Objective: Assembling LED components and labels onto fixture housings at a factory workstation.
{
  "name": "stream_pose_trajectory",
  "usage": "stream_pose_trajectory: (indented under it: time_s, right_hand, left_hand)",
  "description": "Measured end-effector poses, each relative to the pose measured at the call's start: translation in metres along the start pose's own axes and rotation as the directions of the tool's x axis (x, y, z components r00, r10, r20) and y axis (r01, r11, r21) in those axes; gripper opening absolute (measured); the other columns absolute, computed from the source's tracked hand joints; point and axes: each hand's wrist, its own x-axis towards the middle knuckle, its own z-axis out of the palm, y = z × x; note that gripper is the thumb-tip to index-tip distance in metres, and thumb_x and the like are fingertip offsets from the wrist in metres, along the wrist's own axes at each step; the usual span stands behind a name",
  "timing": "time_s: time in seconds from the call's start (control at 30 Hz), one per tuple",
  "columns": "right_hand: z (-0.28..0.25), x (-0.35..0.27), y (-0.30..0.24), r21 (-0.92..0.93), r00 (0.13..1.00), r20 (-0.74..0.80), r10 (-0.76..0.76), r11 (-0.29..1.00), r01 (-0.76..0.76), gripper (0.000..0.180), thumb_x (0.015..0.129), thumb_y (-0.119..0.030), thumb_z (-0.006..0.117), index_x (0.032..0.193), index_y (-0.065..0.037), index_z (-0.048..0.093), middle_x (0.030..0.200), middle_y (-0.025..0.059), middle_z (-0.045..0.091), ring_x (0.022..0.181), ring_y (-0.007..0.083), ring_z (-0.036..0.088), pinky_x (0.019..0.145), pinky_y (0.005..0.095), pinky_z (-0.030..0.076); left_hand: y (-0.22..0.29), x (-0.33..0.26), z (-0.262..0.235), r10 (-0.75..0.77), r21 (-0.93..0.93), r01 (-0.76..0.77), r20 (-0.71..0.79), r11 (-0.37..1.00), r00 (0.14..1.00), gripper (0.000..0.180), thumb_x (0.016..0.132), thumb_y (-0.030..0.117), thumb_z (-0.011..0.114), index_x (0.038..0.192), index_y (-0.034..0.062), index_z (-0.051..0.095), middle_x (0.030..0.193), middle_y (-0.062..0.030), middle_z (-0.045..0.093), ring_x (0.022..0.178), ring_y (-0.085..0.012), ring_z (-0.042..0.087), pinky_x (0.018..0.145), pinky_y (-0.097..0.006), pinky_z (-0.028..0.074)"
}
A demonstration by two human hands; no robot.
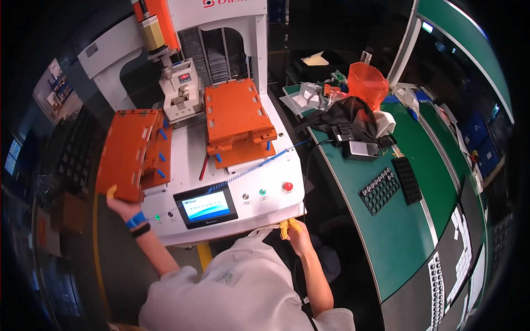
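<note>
My left hand, with a yellow finger cover and a blue wristband, grips the near corner of the left orange fixture. Its thumb lies on the top plate; the other fingers are mostly hidden beneath. Beyond the machine's front edge, my right hand is closed, its yellow-covered fingers curled together next to pale cloth; what they hold, if anything, cannot be made out. A second orange fixture with blue posts stands on the white machine bed, to the right of the press head.
A touch screen and a red stop button sit on the machine's front. At right, a green bench bears black trays, a black bag and an orange-red bin. A coiled blue hose crosses the bed.
</note>
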Motion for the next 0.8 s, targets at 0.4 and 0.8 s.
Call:
stream_pose_trajectory:
  time_s: [0.4,0.8]
  right_hand:
    - [0.066,0.068,0.022,-0.851,0.820,0.508,-0.265,-0.008,0.525,0.052,0.084,-0.009,0.068,0.127,0.013,0.049,0.147,0.0323,0.038,0.137,0.0458,0.039,0.113,0.0479,0.036]
    - [0.063,0.063,0.062,-0.953,0.862,0.259,-0.435,0.031,0.302,0.076,0.079,-0.003,0.071,0.141,0.018,0.033,0.151,0.0377,0.026,0.131,0.0509,0.041,0.108,0.0452,0.040]
  left_hand:
    - [-0.014,-0.018,-0.006,0.225,-0.187,-0.162,0.390,0.969,0.893,0.062,0.099,0.048,0.038,0.144,0.0046,0.045,0.138,-0.0187,0.058,0.108,-0.0335,0.069,0.084,-0.050,0.062]
    - [-0.178,-0.052,0.066,-0.364,-0.235,0.668,0.688,0.706,0.627,0.067,0.093,0.058,0.040,0.137,0.0089,0.051,0.141,-0.0115,0.054,0.127,-0.0336,0.053,0.108,-0.052,0.043]
